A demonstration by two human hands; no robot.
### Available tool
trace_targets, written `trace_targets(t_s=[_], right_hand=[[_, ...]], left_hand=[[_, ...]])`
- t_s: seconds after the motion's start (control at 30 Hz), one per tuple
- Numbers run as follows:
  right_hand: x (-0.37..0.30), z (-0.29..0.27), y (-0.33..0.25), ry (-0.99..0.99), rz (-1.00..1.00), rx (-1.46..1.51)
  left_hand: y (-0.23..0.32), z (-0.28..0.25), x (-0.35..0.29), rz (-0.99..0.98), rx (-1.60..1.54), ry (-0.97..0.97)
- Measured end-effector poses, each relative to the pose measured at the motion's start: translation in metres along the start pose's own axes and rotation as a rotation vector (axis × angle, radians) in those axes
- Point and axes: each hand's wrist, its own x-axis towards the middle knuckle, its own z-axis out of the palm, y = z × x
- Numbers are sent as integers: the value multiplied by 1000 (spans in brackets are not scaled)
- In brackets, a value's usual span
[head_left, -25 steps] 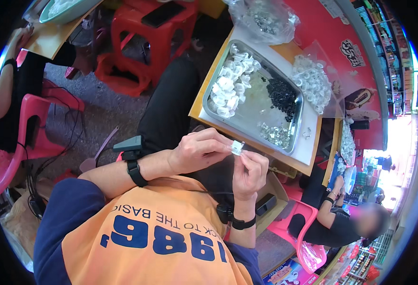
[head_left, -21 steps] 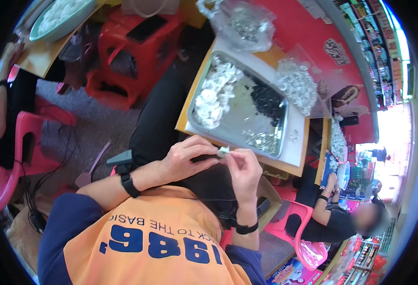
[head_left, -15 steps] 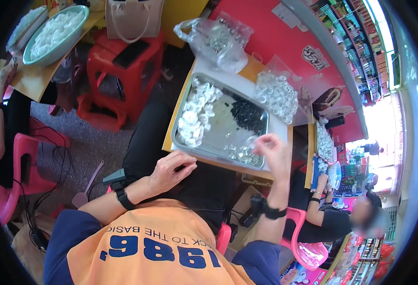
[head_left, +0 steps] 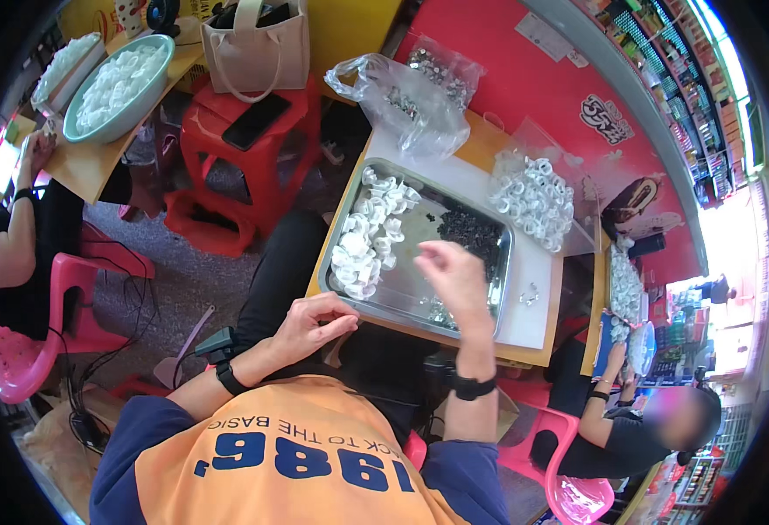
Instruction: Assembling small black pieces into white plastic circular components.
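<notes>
A shallow metal tray (head_left: 406, 315) lies on the table in front of me. White plastic pieces (head_left: 363, 245) fill its left side, small black parts (head_left: 468, 234) sit at its far right, and small clear, shiny parts (head_left: 440, 313) gather near its front right. Above the tray's middle right hovers my right hand (head_left: 456, 278), its fingertips pinched; whatever is between them is too small to see. My left hand (head_left: 316, 325) rests by the tray's near left corner, thumb and fingers drawn together, and I cannot make out anything in them.
Beyond the tray are a clear bag of metal-looking parts (head_left: 411, 109) and a bag of white rings (head_left: 533, 197). Loose clear pieces (head_left: 529, 296) lie on the white board. A red stool (head_left: 253, 166) holds a phone and handbag. Co-workers sit left and right.
My right hand has moved left, from over the clear parts at the tray's front right toward its middle. The left hand stays near the tray's corner. The whole view has shifted slightly.
</notes>
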Motion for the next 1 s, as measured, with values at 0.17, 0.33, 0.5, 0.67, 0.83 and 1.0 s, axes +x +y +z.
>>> trace_targets(t_s=[0.17,0.33,0.5,0.67,0.83,1.0], right_hand=[[-4,57,35,-22,-69,-96],[-15,52,34,-24,-36,-52],[-45,34,34,-38,340,1106],[-69,30,22,-181,473,1584],[-83,46,14,-173,498,1580],[-95,57,7,91,334,1131]], left_hand=[[24,3,12,-101,-133,-11],[37,5,19,-157,-190,30],[42,16,36,-193,-187,112],[53,35,54,-156,-119,19],[47,40,50,-206,-62,20],[37,40,44,-173,39,43]])
